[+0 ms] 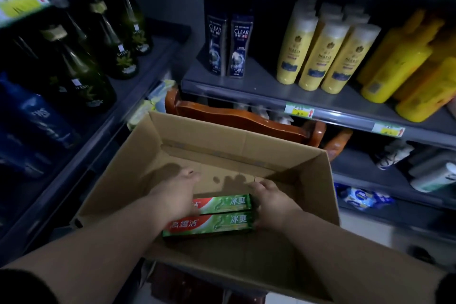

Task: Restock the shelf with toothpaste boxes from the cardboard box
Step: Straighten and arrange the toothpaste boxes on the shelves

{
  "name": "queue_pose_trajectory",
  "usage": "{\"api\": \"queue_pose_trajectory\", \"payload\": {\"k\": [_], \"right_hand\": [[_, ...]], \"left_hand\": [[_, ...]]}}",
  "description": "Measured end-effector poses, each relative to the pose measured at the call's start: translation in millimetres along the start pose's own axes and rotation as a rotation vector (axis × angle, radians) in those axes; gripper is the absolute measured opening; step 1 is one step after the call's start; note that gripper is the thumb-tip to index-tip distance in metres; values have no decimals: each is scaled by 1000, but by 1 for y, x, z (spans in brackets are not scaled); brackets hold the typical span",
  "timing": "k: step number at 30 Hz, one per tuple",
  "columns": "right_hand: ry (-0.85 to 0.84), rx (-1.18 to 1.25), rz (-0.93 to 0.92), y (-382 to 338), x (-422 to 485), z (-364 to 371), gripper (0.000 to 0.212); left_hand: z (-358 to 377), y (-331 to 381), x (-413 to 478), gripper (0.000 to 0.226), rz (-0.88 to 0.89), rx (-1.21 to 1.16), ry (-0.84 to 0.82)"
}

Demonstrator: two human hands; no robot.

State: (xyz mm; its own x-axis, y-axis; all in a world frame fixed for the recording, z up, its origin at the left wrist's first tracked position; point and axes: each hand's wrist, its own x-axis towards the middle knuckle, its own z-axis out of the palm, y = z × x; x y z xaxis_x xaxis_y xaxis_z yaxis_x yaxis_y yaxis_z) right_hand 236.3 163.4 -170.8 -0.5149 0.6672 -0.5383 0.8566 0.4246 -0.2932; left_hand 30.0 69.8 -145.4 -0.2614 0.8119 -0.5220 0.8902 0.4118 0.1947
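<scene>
My left hand [179,195] and right hand [270,201] clasp the ends of two tubes [222,215] at the carton's [318,180] near edge; next, I lift them onto the shelf [259,86].

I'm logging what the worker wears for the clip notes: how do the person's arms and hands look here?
Both forearms are bare from wrist to near the elbow. Dark sleeve edges, apparently black, show at the bottom corners of the view. The left hand and right hand are bare: no gloves, and no watch, ring or bracelet visible. The dim light hides finer detail.
</scene>
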Motion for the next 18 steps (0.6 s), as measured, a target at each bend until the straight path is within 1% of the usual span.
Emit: {"api": "queue_pose_trajectory", "payload": {"k": [2,4,6,8,10,13,18], "right_hand": [[-62,54,66,0,9,7,101],[-104,86,115,0,16,12,107],[-139,100,134,0,22,15,110],[-159,101,116,-2,27,17,112],[-151,87,80,-5,31,21,115],[-129,59,42,-10,34,27,119],[-127,-22,-49,-16,36,27,115]], "left_hand": [[5,-7,14,97,-26,13,-128],[10,-12,24,105,-41,53,-220],[15,-15,30,110,-44,79,-293],[19,-17,34,110,-23,80,-354],[20,-17,36,109,10,71,-368],[21,-16,37,108,29,48,-344],[26,-20,34,108,26,-3,-323]]}}
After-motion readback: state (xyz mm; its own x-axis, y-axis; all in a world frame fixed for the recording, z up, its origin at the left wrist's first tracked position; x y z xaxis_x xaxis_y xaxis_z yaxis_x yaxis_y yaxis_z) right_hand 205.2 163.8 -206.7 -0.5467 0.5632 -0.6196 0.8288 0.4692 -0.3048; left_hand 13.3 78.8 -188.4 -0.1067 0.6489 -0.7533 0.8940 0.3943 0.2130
